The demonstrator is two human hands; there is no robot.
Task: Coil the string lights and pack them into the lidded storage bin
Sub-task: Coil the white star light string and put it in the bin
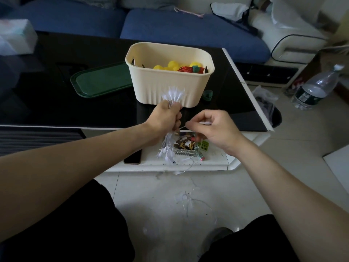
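Observation:
My left hand (pixel 166 116) grips a bundle of clear string lights (pixel 172 95); bulbs fan out above the fist and more loops hang below it. My right hand (pixel 211 127) pinches the thin wire and one white bulb just right of the bundle. A loose tail of the string trails down to the tiled floor (pixel 187 201). The cream storage bin (pixel 170 86) stands open on the black table just behind my hands, holding yellow and red items. Its dark green lid (pixel 102 80) lies flat on the table to the bin's left.
A green strap (pixel 207 95) lies right of the bin. On the table's white lower shelf (pixel 213 159) sit a tray of small items and a dark phone (pixel 133 156). A water bottle (pixel 315 87) lies on the floor at right. A blue sofa runs behind.

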